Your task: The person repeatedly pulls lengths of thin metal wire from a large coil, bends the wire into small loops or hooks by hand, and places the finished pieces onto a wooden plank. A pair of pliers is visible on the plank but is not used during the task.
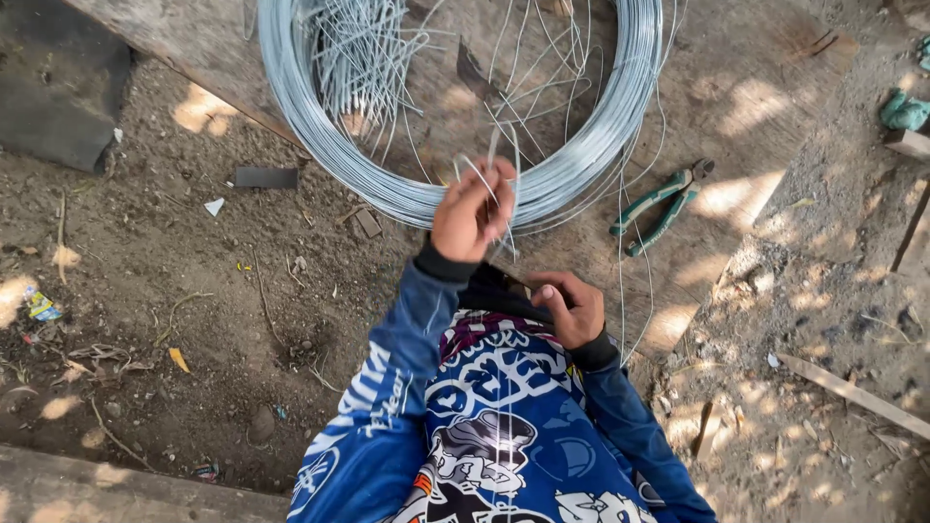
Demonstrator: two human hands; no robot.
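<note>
A big coil of grey steel wire lies on a wooden board in front of me. My left hand, raised over the coil's near edge, pinches a few loose wire strands that stick up from it. My right hand is lower, close to my body, with its fingers curled around a small dark object I cannot make out. Thin strands run down from the coil past that hand. Both arms wear blue patterned sleeves.
Green-handled pliers lie on the board to the right of the coil. Bare dirt with litter and twigs spreads left. A dark flat piece lies on the dirt. A wooden slat lies at the right, a concrete edge at bottom left.
</note>
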